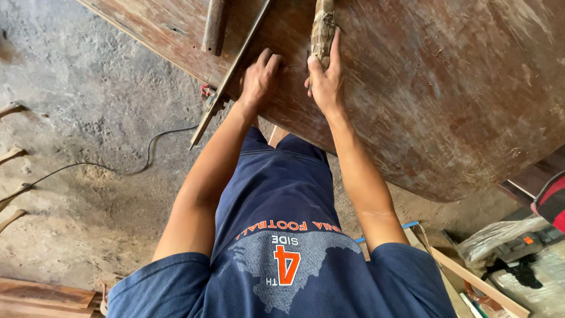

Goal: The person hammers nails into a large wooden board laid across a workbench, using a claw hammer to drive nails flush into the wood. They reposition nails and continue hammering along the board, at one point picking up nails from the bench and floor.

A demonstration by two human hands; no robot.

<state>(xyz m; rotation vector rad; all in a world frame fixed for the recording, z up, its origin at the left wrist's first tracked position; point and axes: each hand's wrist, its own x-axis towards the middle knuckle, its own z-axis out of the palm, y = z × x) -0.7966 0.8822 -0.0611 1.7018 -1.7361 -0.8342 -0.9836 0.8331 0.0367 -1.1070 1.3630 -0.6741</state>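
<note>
My left hand [259, 76] lies knuckles-up on the board [447, 88]. Its fingers [272, 62] are curled inward, tips pressed to the wood; they enclose nothing that I can see. The hand sits between the metal strip [231, 73] on its outer side and the tool [322, 29] on its inner side, just beside the strip.

My right hand [326, 82] grasps the lower end of the tool. The tool is a wrapped, stick-like piece, brown and tan, lying on the board and running away from me past the top edge of the view. The forefinger [335, 47] extends straight along the tool's right side. The thumb [313, 68] bears on its left side. The remaining fingers are hidden beneath the hand; their position cannot be determined.

The board is large, reddish-brown, scratched, with a rounded corner near my right side. A metal bar [213, 26] rests on it beyond the strip. A cable [118, 168] crosses the floor [76, 118].
</note>
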